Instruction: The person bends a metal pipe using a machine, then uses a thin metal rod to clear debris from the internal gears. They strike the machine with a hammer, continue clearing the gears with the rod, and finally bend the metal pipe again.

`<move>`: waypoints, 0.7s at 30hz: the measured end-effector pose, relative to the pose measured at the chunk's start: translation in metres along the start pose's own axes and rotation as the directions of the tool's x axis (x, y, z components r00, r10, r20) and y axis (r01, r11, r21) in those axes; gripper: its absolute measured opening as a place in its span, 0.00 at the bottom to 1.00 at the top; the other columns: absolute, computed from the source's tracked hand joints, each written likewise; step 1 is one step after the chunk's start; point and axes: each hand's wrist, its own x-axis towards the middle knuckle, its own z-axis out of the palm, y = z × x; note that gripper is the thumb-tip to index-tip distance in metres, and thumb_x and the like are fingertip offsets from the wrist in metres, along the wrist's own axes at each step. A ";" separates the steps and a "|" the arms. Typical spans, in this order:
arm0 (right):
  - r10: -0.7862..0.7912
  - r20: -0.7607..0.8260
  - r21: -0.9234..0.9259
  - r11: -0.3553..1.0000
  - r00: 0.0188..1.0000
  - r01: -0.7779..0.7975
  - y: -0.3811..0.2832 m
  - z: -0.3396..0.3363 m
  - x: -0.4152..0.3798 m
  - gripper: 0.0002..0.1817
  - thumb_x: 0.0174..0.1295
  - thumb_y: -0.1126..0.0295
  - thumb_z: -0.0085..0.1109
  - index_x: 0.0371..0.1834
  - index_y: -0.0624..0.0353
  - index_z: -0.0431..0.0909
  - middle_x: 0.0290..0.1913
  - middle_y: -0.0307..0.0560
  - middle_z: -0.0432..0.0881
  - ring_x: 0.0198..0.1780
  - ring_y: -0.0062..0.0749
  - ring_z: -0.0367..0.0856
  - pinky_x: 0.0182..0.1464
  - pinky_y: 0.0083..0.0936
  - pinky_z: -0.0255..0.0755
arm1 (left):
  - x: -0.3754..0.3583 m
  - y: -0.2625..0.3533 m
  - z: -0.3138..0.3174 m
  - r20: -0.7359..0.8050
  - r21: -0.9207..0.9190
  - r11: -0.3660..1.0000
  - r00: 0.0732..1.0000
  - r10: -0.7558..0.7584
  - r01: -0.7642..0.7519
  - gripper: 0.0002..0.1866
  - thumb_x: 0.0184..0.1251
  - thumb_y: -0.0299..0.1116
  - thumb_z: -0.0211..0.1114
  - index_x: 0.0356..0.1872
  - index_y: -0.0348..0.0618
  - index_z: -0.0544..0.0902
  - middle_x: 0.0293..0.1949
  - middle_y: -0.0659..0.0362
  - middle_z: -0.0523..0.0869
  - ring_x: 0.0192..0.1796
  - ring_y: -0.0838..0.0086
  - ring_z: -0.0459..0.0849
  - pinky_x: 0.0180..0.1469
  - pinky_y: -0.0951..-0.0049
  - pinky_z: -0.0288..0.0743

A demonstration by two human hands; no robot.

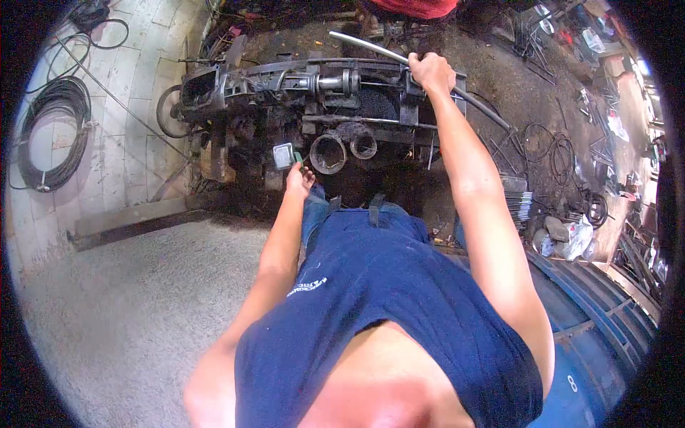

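Observation:
My right hand (432, 72) is closed around a long grey metal rod (367, 47), which slants from the upper middle down to the right, above the right end of a dark machine (314, 82). Lower and to the left, my left hand (300, 178) is closed on the green handle of a small tool with a pale, square head (284, 155). That tool is in front of the machine, left of two round metal openings (329, 154).
A coil of black cable (53, 133) hangs on the pale wall at the left. Wire coils (562, 158) and thin rods lie on the floor at the right. Blue ribbed metal (581, 335) is at the lower right. Someone in red (414, 7) is partly visible at the top.

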 end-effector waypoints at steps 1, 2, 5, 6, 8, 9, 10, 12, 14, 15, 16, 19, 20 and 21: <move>-0.013 -0.001 -0.004 1.000 1.000 0.013 -0.001 0.002 0.001 0.32 0.58 0.41 0.49 0.39 0.62 0.86 0.42 0.60 0.86 0.47 0.52 0.86 0.50 0.41 0.78 | 0.000 0.000 0.000 0.000 0.001 1.000 1.000 0.000 0.000 0.10 0.74 0.43 0.56 0.41 0.48 0.77 0.26 0.64 0.77 0.30 0.73 0.78 0.36 0.66 0.76; -0.026 -0.002 -0.008 1.000 1.000 0.026 -0.002 0.003 0.002 0.32 0.58 0.41 0.50 0.40 0.62 0.86 0.42 0.60 0.86 0.47 0.52 0.86 0.50 0.42 0.78 | 0.000 0.000 0.000 0.009 0.017 1.000 1.000 -0.005 0.005 0.11 0.73 0.44 0.56 0.37 0.48 0.76 0.26 0.64 0.77 0.30 0.73 0.78 0.36 0.66 0.76; -0.044 -0.018 -0.008 0.999 0.999 0.044 0.000 0.001 0.001 0.32 0.58 0.41 0.49 0.40 0.62 0.86 0.42 0.61 0.86 0.46 0.53 0.86 0.50 0.42 0.78 | -0.012 0.002 0.005 0.004 0.030 1.000 1.000 -0.001 0.001 0.15 0.72 0.45 0.57 0.31 0.45 0.74 0.26 0.61 0.76 0.29 0.72 0.76 0.35 0.68 0.76; -0.044 -0.018 -0.008 0.999 0.999 0.044 0.001 -0.001 0.000 0.32 0.58 0.41 0.49 0.40 0.62 0.86 0.42 0.61 0.86 0.46 0.53 0.86 0.50 0.42 0.78 | -0.012 0.001 0.005 -0.007 0.025 1.000 1.000 0.007 -0.007 0.17 0.72 0.45 0.58 0.29 0.42 0.73 0.27 0.59 0.74 0.29 0.71 0.75 0.33 0.70 0.76; -0.021 -0.006 0.017 1.000 1.000 0.021 0.002 -0.005 -0.002 0.31 0.59 0.42 0.49 0.40 0.62 0.86 0.41 0.61 0.86 0.46 0.52 0.86 0.49 0.42 0.78 | -0.011 -0.001 0.005 -0.005 0.019 1.000 1.000 0.017 -0.017 0.17 0.71 0.45 0.58 0.29 0.42 0.73 0.27 0.59 0.74 0.29 0.71 0.75 0.33 0.70 0.76; -0.022 -0.006 0.017 1.000 1.000 0.022 0.001 -0.005 -0.002 0.31 0.59 0.42 0.49 0.40 0.62 0.86 0.41 0.61 0.86 0.46 0.52 0.86 0.49 0.42 0.78 | -0.011 0.000 0.005 -0.003 0.015 0.999 1.000 0.029 -0.029 0.17 0.71 0.46 0.58 0.29 0.43 0.73 0.27 0.59 0.74 0.29 0.71 0.75 0.33 0.69 0.76; -0.016 -0.007 0.017 1.000 1.000 0.016 0.001 -0.004 -0.002 0.31 0.59 0.42 0.49 0.40 0.62 0.86 0.42 0.61 0.86 0.46 0.52 0.86 0.50 0.42 0.78 | -0.011 0.000 0.005 -0.003 0.015 0.999 1.000 0.030 -0.030 0.17 0.71 0.46 0.58 0.29 0.43 0.73 0.27 0.59 0.74 0.29 0.71 0.75 0.33 0.69 0.76; -0.009 -0.008 0.015 1.000 1.000 0.010 0.000 -0.005 -0.002 0.32 0.59 0.42 0.49 0.40 0.62 0.86 0.42 0.61 0.86 0.47 0.52 0.86 0.50 0.42 0.78 | -0.008 -0.001 0.004 -0.006 0.026 0.999 0.999 0.043 -0.043 0.17 0.71 0.46 0.59 0.29 0.43 0.73 0.27 0.58 0.74 0.29 0.70 0.75 0.33 0.69 0.76; -0.013 0.061 0.023 1.000 0.998 0.012 -0.003 -0.007 -0.002 0.33 0.59 0.40 0.48 0.43 0.61 0.85 0.46 0.64 0.84 0.52 0.55 0.83 0.55 0.43 0.74 | -0.002 -0.001 0.001 -0.008 0.031 0.999 1.000 0.026 -0.025 0.14 0.72 0.45 0.57 0.32 0.45 0.74 0.27 0.61 0.76 0.29 0.71 0.76 0.35 0.67 0.76; -0.013 0.061 0.024 1.000 0.998 0.011 -0.002 -0.006 -0.002 0.33 0.59 0.40 0.48 0.43 0.61 0.85 0.46 0.64 0.84 0.52 0.55 0.83 0.55 0.43 0.74 | -0.001 0.000 0.000 -0.010 0.034 0.999 1.000 0.008 -0.008 0.12 0.73 0.44 0.56 0.36 0.48 0.75 0.27 0.63 0.77 0.30 0.73 0.77 0.37 0.66 0.76; -0.024 0.026 0.013 1.000 0.999 0.024 -0.001 -0.005 -0.003 0.32 0.59 0.40 0.49 0.42 0.61 0.86 0.45 0.63 0.85 0.50 0.53 0.84 0.53 0.43 0.76 | 0.000 0.001 0.000 -0.010 0.033 0.999 1.000 0.009 -0.008 0.12 0.73 0.44 0.56 0.36 0.48 0.75 0.27 0.63 0.77 0.30 0.73 0.77 0.37 0.66 0.76; -0.024 -0.002 0.005 1.000 1.000 0.024 0.003 -0.005 -0.001 0.32 0.59 0.41 0.49 0.41 0.61 0.86 0.43 0.61 0.86 0.47 0.52 0.86 0.50 0.42 0.78 | 0.003 0.000 -0.001 -0.007 0.023 1.000 1.000 -0.011 0.011 0.11 0.73 0.44 0.57 0.37 0.48 0.75 0.27 0.64 0.77 0.30 0.73 0.77 0.37 0.65 0.75; -0.008 0.005 0.009 1.000 1.000 0.008 0.004 -0.005 0.000 0.31 0.59 0.41 0.49 0.41 0.61 0.86 0.43 0.61 0.86 0.47 0.52 0.86 0.50 0.42 0.78 | 0.003 0.000 -0.002 0.007 0.016 1.000 1.000 -0.013 0.013 0.11 0.73 0.43 0.57 0.38 0.48 0.74 0.28 0.64 0.76 0.30 0.73 0.77 0.37 0.65 0.75; -0.009 0.006 0.010 1.000 1.000 0.009 0.004 -0.004 0.000 0.31 0.59 0.41 0.49 0.41 0.61 0.86 0.43 0.61 0.86 0.47 0.52 0.86 0.50 0.42 0.78 | 0.003 0.000 -0.003 0.020 0.010 1.000 1.000 -0.014 0.014 0.10 0.73 0.43 0.57 0.38 0.49 0.74 0.28 0.64 0.76 0.30 0.73 0.76 0.37 0.65 0.75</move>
